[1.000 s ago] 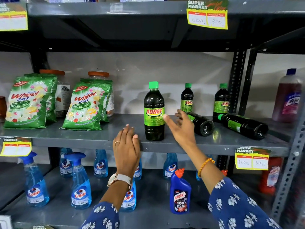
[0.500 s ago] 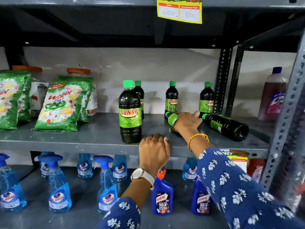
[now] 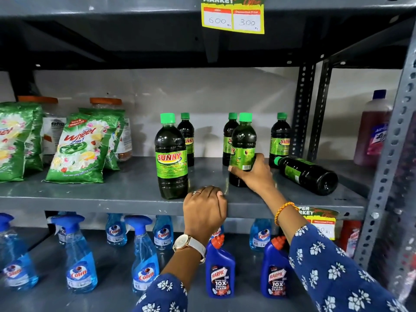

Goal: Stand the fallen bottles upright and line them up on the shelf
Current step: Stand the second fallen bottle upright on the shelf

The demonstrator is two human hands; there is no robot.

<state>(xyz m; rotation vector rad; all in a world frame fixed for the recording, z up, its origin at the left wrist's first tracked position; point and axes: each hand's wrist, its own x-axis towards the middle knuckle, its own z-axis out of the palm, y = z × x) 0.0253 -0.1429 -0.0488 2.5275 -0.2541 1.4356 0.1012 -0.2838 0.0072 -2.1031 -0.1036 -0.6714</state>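
Gripping a dark bottle (image 3: 243, 149) low on its label, the right hand (image 3: 253, 174) holds it upright on the middle shelf (image 3: 112, 199), fingers wrapped round the body. The left hand (image 3: 203, 210) rests curled over the shelf's front edge, holding nothing. A front bottle (image 3: 171, 158) with its label facing out stands just left of the held one. Three more green-capped bottles stand at the back. One fallen bottle (image 3: 308, 174) lies on its side to the right, cap pointing back-left, near the right hand but apart from it. Detergent bags (image 3: 78, 149) sit well to the left.
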